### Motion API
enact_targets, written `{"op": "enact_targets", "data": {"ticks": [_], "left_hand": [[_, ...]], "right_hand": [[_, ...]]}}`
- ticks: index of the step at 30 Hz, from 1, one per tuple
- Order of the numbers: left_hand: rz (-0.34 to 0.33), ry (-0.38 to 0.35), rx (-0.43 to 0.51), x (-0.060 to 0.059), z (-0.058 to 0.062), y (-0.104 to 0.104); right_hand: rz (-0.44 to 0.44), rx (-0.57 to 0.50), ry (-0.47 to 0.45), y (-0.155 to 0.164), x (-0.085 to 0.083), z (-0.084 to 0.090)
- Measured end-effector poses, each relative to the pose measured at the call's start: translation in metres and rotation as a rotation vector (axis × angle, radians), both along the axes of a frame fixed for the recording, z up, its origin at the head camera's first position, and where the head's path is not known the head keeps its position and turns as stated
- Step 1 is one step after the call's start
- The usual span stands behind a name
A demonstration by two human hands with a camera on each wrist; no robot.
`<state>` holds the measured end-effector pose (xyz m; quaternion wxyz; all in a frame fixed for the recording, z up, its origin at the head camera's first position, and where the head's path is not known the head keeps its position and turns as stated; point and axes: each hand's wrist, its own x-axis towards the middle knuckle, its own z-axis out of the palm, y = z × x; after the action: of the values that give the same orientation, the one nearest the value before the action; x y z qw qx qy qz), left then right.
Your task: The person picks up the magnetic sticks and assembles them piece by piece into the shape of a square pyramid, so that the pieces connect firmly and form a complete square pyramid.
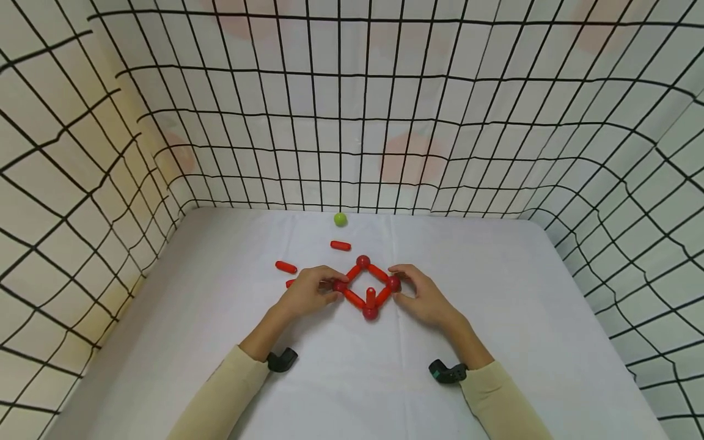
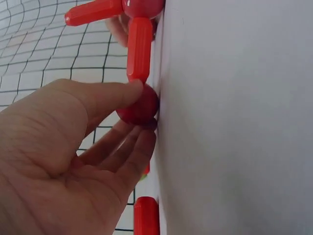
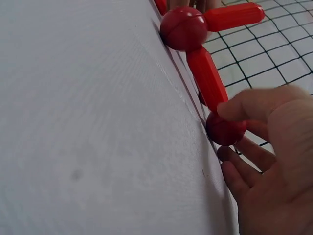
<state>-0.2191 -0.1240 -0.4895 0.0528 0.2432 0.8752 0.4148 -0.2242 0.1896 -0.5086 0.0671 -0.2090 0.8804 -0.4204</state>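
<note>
Red rods and dark red balls form a four-sided frame (image 1: 354,298) lying on the white table. My left hand (image 1: 310,292) holds the ball (image 2: 142,105) at its left corner between thumb and fingers. At the right corner, my right hand (image 1: 426,297) holds another ball (image 3: 226,129) the same way. The near corner ball (image 1: 371,313) lies between the hands, and an extra rod (image 3: 234,17) stands up from it. The far corner ball (image 1: 363,262) is untouched.
Loose red rods lie behind the frame (image 1: 340,245) and to its left (image 1: 286,267); one is partly hidden by my left hand. A green ball (image 1: 340,219) rests near the table's back edge. Black netting (image 1: 352,134) over white cloth encloses the back and sides.
</note>
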Motion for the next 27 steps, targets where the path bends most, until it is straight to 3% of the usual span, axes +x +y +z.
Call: {"op": "enact_targets", "data": {"ticks": [4,10,21,24,27], "left_hand": [[0.046,-0.013,-0.009,0.004,0.001,0.003],[0.055,-0.02,-0.022,0.008,0.001,0.005],[0.054,-0.073,0.0,0.002,0.003,-0.003],[0.105,-0.074,0.008,-0.004,0.009,-0.017],[0.203,-0.029,0.009,-0.011,0.013,-0.037]], "right_hand": [[0.025,0.015,-0.001,-0.002,0.001,0.002],[0.045,0.046,-0.017,-0.007,-0.001,0.0],[0.004,0.071,-0.051,-0.009,-0.007,-0.004],[0.007,0.055,-0.067,-0.007,-0.008,-0.005],[0.012,0.041,-0.078,-0.005,-0.009,-0.005]]}}
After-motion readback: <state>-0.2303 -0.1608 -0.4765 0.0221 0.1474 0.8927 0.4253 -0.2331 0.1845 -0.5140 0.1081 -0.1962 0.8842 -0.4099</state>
